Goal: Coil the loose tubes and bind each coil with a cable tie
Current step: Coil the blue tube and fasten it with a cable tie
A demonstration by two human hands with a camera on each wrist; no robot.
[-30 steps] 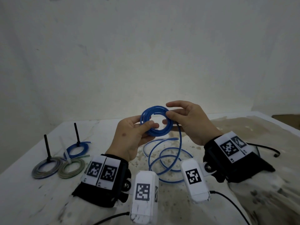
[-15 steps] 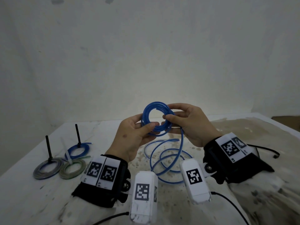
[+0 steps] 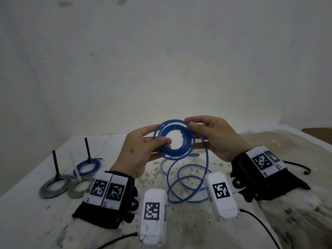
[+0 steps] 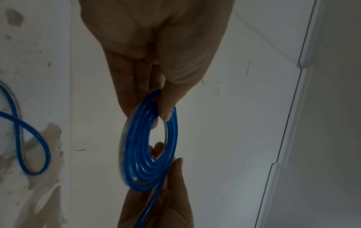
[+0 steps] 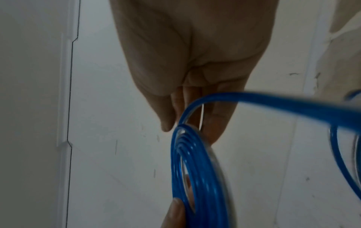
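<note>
A blue tube coil (image 3: 175, 139) of several turns is held upright above the table between both hands. My left hand (image 3: 142, 148) pinches its left side, thumb in front and fingers behind, as the left wrist view shows on the coil (image 4: 150, 148). My right hand (image 3: 213, 135) pinches the upper right edge of the coil (image 5: 195, 166). The loose rest of the blue tube (image 3: 188, 180) runs from the coil's right side down into wide loops on the table. No cable tie is in either hand.
At the left of the table (image 3: 36, 221) stand two black pegs (image 3: 56, 164) with finished coils: a grey one (image 3: 53, 186), a green-grey one (image 3: 79, 187) and a blue one (image 3: 88, 168), with a white cable tie (image 3: 75, 168) sticking up. A black cable (image 3: 298, 167) lies at right.
The coil has grown wider by another turn and turned to face me. My right hand shifted from the inner right edge up to the top right rim. The loose loops shifted a little.
</note>
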